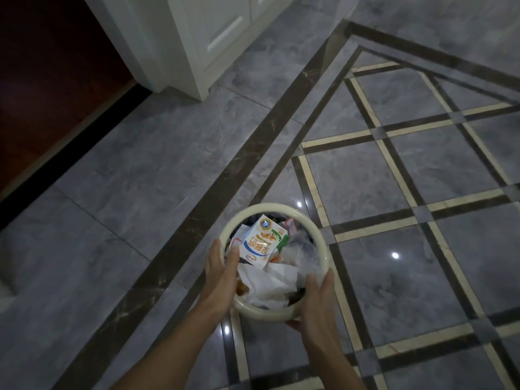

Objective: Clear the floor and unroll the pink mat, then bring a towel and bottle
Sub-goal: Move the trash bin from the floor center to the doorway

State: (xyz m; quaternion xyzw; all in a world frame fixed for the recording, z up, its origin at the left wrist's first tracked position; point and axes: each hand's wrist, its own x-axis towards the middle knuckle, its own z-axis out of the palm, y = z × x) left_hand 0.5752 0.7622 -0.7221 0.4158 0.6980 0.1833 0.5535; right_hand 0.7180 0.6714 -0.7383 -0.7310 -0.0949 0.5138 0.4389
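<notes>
1. A round waste bin (292, 213) with a cream-coloured rim is sitting full between the person's two hands, above the grey marble floor (157, 164). A white milk carton (260, 243) with blue and orange print is lying tilted on top of the contents, toward the far left side of the rim. Crumpled white paper (270, 282) is filling the near part, clear plastic wrapping (302, 249) is bunched on the right, and a dark liner is showing at the far edge.

2. The left hand (222, 277) is gripping the rim on its left side, fingers curled over the outside and the thumb reaching inside, touching the carton's lower corner. The right hand (318, 299) is clasping the near right part of the rim, thumb laid over the top and fingers wrapped beneath. Both hands are closed on the bin.

3. The bin is hovering over the dark and cream inlaid border lines of the floor, well apart from the white cabinet (197, 38) standing at the far left edge of the tiles.

4. The pink mat, towel and bottle are out of view.
</notes>
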